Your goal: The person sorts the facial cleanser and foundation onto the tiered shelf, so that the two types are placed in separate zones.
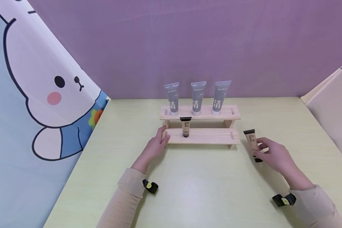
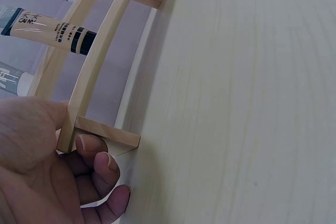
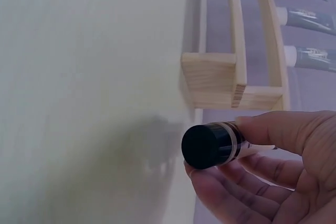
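A two-step wooden rack [image 1: 205,136] stands on the pale green table [image 1: 205,186]. Three grey tubes [image 1: 196,98] stand on its upper step. One beige tube with a black cap [image 1: 185,127] stands on the lower step. My left hand [image 1: 156,146] grips the left end of the lower step [image 2: 79,129], with the thumb on top and the fingers [image 2: 105,166] curled under. My right hand [image 1: 273,155] holds a second beige tube [image 1: 252,145] to the right of the rack, just above the table; its black cap [image 3: 206,145] points toward the table.
A purple wall [image 1: 188,44] backs the table. A cartoon rabbit panel [image 1: 40,95] closes the left side and a pale panel [image 1: 333,107] the right. Bare tabletop lies in front of the rack between my forearms.
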Available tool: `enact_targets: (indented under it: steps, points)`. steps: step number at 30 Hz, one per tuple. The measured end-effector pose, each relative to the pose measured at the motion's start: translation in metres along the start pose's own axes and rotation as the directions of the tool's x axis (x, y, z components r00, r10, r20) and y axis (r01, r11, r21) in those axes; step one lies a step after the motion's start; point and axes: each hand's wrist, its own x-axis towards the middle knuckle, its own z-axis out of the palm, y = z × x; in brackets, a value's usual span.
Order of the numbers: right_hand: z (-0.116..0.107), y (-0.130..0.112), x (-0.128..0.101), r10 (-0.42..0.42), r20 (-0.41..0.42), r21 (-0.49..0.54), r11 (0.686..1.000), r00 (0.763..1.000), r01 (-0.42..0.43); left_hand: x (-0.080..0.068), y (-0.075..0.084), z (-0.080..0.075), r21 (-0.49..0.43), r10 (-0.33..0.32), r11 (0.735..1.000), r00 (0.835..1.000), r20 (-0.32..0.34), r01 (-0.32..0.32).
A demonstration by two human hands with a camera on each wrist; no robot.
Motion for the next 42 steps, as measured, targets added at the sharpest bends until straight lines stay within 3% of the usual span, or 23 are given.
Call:
enact_targets:
  steps: [14,25,42]
  points:
    - [-0.003,-0.026,0.003,-0.081,-0.115,0.085,0.992,0.99,0.091,-0.001,0.001,0.0,0.014,-0.007,1.0,1.0,-0.003,0.007]
    - [0.0,-0.044,0.009,-0.131,-0.136,0.149,0.977,0.982,0.151,-0.001,0.0,0.0,0.001,-0.013,1.0,1.0,0.001,0.013]
    - [0.018,-0.08,0.032,-0.187,-0.194,0.29,0.927,0.963,0.239,0.0,0.0,0.0,0.006,-0.013,1.0,1.0,0.004,0.013]
